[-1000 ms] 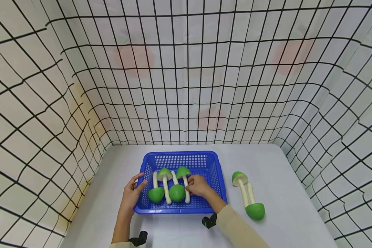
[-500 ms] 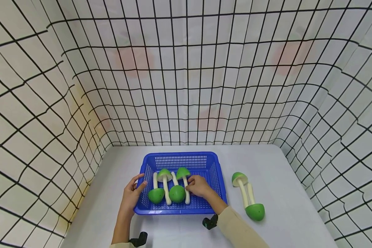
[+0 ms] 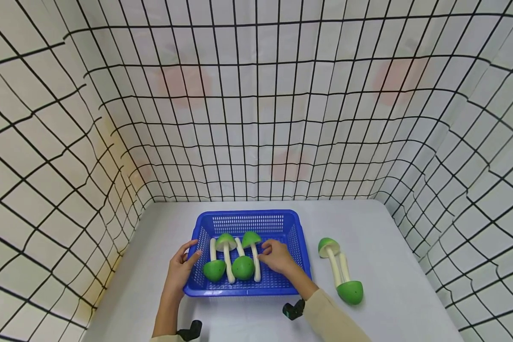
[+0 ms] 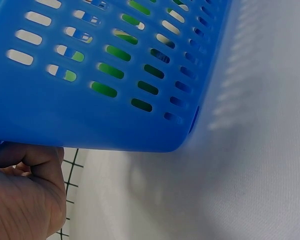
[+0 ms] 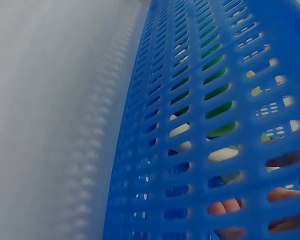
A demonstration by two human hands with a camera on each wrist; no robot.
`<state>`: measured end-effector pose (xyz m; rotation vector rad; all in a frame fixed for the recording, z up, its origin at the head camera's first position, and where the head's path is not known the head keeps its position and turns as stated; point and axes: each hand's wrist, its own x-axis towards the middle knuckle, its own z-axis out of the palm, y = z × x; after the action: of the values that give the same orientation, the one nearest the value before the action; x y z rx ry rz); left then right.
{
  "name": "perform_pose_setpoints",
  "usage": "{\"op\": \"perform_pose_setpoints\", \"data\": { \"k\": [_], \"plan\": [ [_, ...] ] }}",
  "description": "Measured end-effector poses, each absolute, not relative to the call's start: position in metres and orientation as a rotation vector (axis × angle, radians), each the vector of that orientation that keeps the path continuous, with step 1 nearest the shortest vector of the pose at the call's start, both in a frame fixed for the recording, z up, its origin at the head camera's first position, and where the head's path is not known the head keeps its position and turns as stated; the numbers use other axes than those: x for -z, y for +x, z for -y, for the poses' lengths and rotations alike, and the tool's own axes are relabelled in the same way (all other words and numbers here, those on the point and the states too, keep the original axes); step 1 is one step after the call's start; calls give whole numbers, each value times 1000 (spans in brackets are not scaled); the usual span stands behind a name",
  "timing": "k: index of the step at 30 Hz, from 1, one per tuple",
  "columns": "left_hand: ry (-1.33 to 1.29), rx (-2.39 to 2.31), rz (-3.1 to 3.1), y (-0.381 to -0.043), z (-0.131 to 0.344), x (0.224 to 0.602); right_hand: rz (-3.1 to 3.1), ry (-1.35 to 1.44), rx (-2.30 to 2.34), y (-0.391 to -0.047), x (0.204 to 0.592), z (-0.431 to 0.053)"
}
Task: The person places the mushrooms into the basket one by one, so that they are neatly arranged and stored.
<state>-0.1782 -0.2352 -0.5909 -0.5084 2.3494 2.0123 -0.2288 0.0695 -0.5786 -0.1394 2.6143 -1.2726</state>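
In the head view a blue plastic basket [image 3: 250,291] stands on the white table. Side by side in it lie several toy mushrooms with green caps and pale stems, caps alternating between far and near ends. My left hand [image 3: 181,272] grips the basket's left rim, thumb on the inner side; the left wrist view shows this hand [image 4: 27,192] at the rim. Inside the basket, my right hand [image 3: 278,256] is just right of the rightmost mushroom [image 3: 255,263], fingers loosely bent, fingertips beside its stem. Through the slots in the right wrist view, fingertips [image 5: 225,206] show.
Right of the basket two more mushrooms lie together on the table, one cap [image 3: 328,246] far and one cap [image 3: 349,292] near. Black-gridded white walls [image 3: 256,118] enclose the table at the back and sides.
My right hand has drawn slightly right, away from the rightmost mushroom's stem. The left hand stays on the rim, and the mushrooms keep their places.
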Motion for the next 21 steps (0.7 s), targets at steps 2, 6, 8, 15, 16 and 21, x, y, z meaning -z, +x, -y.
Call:
{"op": "perform_pose_setpoints", "data": {
  "k": [2, 6, 8, 15, 16, 21],
  "plan": [
    [-506, -2010, -2347, -179, 236, 592, -2632, -140, 1289, -228, 578, -71],
    [-508, -2009, -2337, -180, 237, 593, -2650, -137, 1320, -227, 577, -76],
    [-515, -2010, -2330, -180, 237, 594, -2652, -147, 1342, -227, 577, -79],
    [-492, -1996, -2326, -182, 237, 593, -2667, -194, 1392, -225, 571, -90],
    [-491, -1994, -2327, -182, 237, 593, -2666, -194, 1402, -224, 569, -91],
    [-491, -1983, -2344, -182, 238, 594, -2691, -232, 1437, -223, 556, -98]
  ]
}}
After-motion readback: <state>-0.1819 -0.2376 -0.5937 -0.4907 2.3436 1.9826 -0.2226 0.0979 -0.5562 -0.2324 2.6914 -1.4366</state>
